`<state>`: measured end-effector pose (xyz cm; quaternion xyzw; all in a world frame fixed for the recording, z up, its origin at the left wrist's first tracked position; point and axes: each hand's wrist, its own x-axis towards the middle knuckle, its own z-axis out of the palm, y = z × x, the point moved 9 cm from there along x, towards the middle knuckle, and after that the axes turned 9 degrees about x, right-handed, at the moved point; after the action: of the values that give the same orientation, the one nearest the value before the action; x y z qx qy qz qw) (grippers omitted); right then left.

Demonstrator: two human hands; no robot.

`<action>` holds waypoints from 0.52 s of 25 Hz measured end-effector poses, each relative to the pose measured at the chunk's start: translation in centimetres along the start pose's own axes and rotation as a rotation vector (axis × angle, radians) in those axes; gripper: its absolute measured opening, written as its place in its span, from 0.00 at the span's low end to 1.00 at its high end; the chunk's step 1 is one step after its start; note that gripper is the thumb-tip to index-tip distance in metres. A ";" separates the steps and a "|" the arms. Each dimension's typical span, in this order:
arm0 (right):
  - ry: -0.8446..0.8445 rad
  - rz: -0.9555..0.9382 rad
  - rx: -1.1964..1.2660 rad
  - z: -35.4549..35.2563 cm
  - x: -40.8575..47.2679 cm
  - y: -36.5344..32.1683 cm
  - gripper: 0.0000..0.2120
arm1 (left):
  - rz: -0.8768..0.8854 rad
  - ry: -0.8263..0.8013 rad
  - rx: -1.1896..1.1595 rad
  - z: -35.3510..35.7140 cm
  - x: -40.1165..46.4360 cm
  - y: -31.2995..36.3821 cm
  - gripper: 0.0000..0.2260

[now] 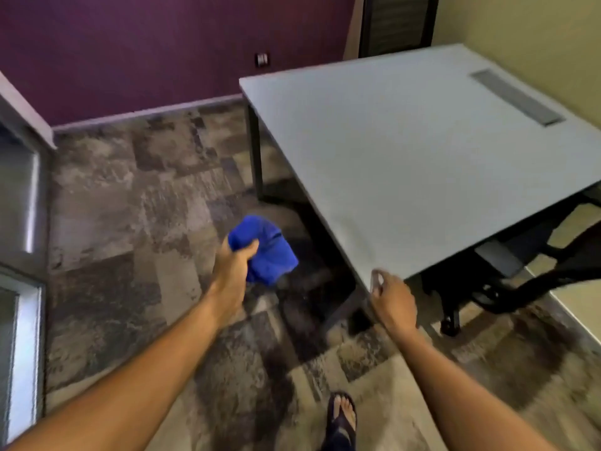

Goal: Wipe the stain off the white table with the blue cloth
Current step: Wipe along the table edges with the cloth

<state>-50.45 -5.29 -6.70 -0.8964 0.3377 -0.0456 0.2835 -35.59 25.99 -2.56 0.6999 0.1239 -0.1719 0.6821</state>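
Blue cloth (263,249) is bunched up in the left hand (232,271), fingers clenched around it, held in the air over the patterned carpet (130,222), left of the white table (406,151) and not touching it. Right hand (392,297) holds nothing, fingers loosely curled, blurred, just at the table's near corner; can't tell whether it touches the edge. Table top looks plain pale grey-white from this angle, no stain I can make out. Grey slot cover (517,97) sits near the far right edge of the top. Black chair (536,271) tucked partly under the table on the right. Purple wall (162,43) behind, sandalled foot (341,415) at the bottom.
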 end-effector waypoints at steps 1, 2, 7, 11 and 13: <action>0.047 -0.028 -0.124 -0.4 0.6 -1.0 0.15 | 0.012 0.006 -0.010 -0.2 1.0 -0.3 0.14; 0.093 -0.068 -0.216 -0.7 1.7 -2.0 0.15 | 0.028 0.003 -0.003 -0.1 1.9 -0.4 0.15; 0.100 -0.074 -0.073 0.0 8.0 -3.0 0.18 | 0.144 -0.044 0.135 1.8 6.0 -0.3 0.25; 0.162 -0.080 -0.019 0.7 9.5 -1.3 0.18 | 0.161 -0.078 0.244 4.5 9.6 -2.5 0.28; 0.229 -0.061 0.021 0.5 9.3 -0.6 0.18 | 0.189 -0.075 0.319 6.0 10.6 -2.9 0.27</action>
<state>-42.79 -10.59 -7.85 -0.8921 0.3401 -0.1597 0.2511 -27.52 19.46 -9.66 0.8008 0.0034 -0.1504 0.5797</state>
